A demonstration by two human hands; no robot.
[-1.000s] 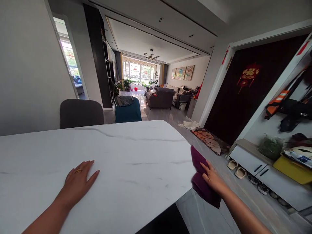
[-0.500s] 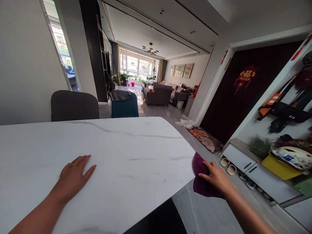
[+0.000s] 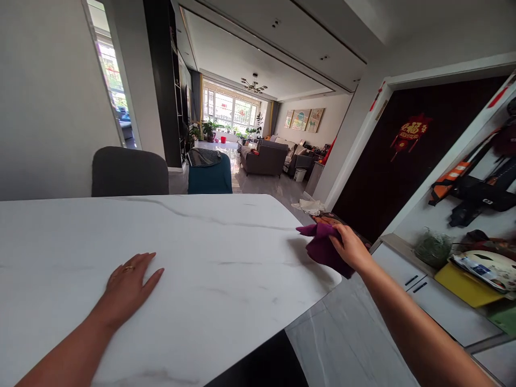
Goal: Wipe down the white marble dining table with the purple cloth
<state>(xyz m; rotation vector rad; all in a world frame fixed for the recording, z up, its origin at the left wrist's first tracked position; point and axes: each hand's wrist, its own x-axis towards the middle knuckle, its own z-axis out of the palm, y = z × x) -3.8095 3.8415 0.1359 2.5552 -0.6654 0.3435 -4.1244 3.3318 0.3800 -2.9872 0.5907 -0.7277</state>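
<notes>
A white marble-look table (image 3: 193, 236) fills the lower left of the view. My left hand (image 3: 129, 282) lies flat on it with fingers stretched out and a ring on one finger. My right hand (image 3: 350, 247) grips a purple cloth (image 3: 320, 244) at the table's right edge, the cloth bunched under the fingers and resting on the tabletop's rim.
A dark grey chair (image 3: 129, 172) and a teal chair (image 3: 209, 174) stand behind the table. To the right are a dark door (image 3: 403, 161), a bear doormat, a white shoe cabinet (image 3: 443, 290) with a yellow box and clutter. A living room with sofas (image 3: 264, 157) lies beyond.
My right hand has carried the purple cloth from below the table's side edge up and forward onto the top at its right edge. My left hand has stayed flat in place.
</notes>
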